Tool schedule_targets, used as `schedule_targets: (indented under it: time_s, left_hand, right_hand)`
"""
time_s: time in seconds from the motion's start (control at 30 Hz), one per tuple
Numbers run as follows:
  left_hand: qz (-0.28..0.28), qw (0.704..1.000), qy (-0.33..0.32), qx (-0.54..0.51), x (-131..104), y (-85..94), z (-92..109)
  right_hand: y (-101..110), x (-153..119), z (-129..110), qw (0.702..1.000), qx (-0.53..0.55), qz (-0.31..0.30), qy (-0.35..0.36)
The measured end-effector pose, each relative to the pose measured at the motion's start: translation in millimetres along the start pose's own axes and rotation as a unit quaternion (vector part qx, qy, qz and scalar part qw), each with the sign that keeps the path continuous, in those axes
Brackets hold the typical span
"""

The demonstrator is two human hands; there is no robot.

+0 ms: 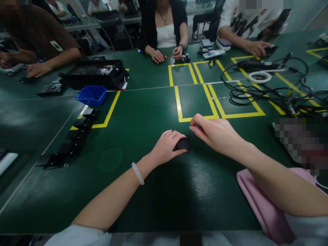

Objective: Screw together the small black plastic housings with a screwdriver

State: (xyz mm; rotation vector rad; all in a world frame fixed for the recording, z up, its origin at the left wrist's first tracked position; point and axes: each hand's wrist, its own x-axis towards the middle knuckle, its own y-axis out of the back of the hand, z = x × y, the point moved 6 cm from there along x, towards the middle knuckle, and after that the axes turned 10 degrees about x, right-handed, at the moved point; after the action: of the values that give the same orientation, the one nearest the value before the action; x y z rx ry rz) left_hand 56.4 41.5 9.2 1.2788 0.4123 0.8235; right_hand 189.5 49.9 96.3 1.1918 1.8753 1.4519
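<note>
My left hand, with a pale bracelet at its wrist, is closed around a small black box-shaped part on the green table. The fingers lie over its far side and the thumb presses its near side. Just to the right, my right hand pinches a thin dark rod or wire that runs down to the black part. Most of it is hidden in the fingers, so its kind cannot be made out. Similar black parts stand in a slanting row on the left.
A blue bin sits behind the row, near stacked black trays. Yellow tape marks rectangles on the table. Black cables lie coiled at right with a white ring. Pink cloth is under my right forearm. Other people sit opposite.
</note>
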Motion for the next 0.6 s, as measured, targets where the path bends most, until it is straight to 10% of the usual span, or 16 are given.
schedule_targets:
  time_s: [0.6]
  left_hand:
    - [-0.014,1.000,0.002,0.013,-1.0,1.7,5.1]
  right_hand:
    - [2.5,0.0,-0.4,0.998,0.055,-0.013,0.010]
